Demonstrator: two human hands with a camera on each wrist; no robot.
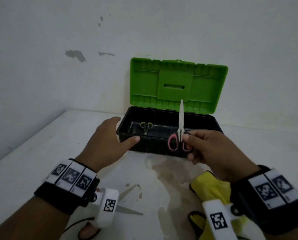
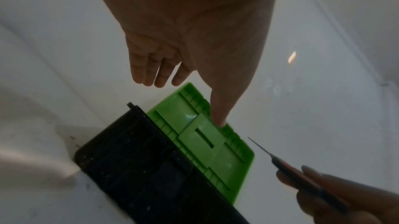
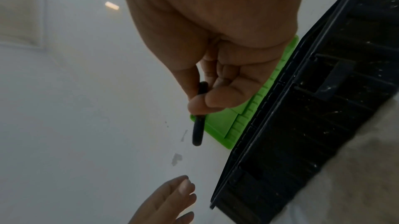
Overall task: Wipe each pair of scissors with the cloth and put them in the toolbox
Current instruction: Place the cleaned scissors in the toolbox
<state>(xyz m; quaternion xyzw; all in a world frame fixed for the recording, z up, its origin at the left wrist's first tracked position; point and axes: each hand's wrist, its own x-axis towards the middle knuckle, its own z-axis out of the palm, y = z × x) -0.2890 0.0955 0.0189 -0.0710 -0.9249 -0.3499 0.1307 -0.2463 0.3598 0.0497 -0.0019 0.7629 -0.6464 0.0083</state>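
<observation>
My right hand (image 1: pixel 190 144) pinches the pink-and-black handle of a pair of scissors (image 1: pixel 180 125), blades shut and pointing up, just in front of the black toolbox (image 1: pixel 212 123) with its green lid (image 1: pixel 177 84) raised. Small green-handled scissors (image 1: pixel 146 126) lie inside the box at the left. My left hand (image 1: pixel 110 137) hovers open at the box's left front corner, thumb near the rim. A yellow cloth (image 1: pixel 209 189) lies on the table under my right wrist. Another pair of scissors (image 1: pixel 127 201) lies open near my left wrist. The right wrist view shows the held scissors' handle (image 3: pixel 197 132).
The white table (image 1: pixel 32 161) runs to a white wall behind the toolbox. A grey stain (image 1: pixel 163 170) marks the table in front of the box. A foot in a sandal (image 1: pixel 88 231) shows below the table's left edge.
</observation>
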